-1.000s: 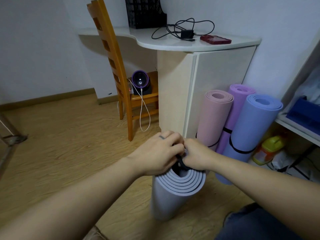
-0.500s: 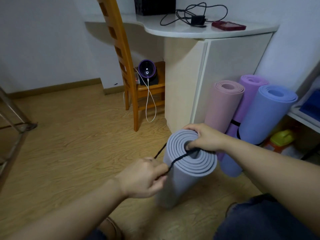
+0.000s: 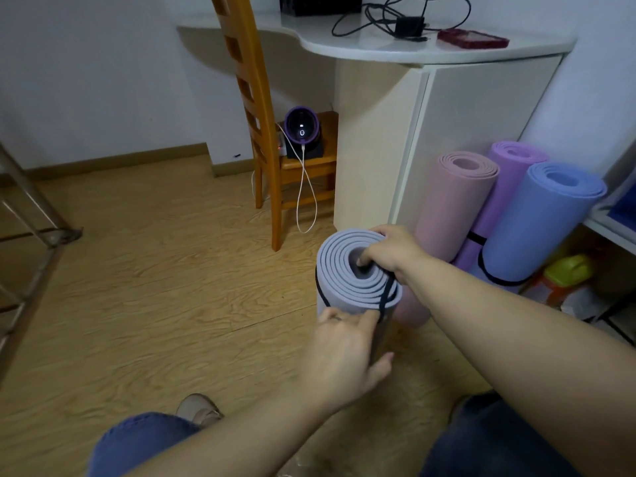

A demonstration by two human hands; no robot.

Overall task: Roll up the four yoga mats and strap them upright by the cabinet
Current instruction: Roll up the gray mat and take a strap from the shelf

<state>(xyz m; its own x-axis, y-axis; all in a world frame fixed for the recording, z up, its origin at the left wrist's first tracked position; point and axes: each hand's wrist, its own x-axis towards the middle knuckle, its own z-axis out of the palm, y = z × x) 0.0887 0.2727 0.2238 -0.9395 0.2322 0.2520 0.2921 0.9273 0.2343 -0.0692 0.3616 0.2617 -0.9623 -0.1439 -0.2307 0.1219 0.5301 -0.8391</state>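
A grey-lavender rolled mat (image 3: 344, 270) stands upright on the wooden floor in front of me. My right hand (image 3: 390, 253) grips its top rim, fingers curled into the core. A black strap (image 3: 386, 295) runs from under that hand across the roll's top and down its near side, and also shows at the left edge. My left hand (image 3: 347, 349) lies against the mat's near side and holds the strap there, index finger pointing up along it. Pink (image 3: 454, 204), purple (image 3: 509, 180) and blue (image 3: 543, 225) rolled mats, with black straps, lean upright against the white cabinet (image 3: 481, 105).
A wooden chair (image 3: 258, 125) stands left of the cabinet with a purple device (image 3: 302, 129) and white cable on its seat. A metal frame (image 3: 34, 215) is at the far left. A shelf with a yellow-green bottle (image 3: 568, 270) sits at the right. My knees are below.
My left hand has come in from the mat's left to its near side, drawing the strap round the roll. My right hand stays on the top rim.
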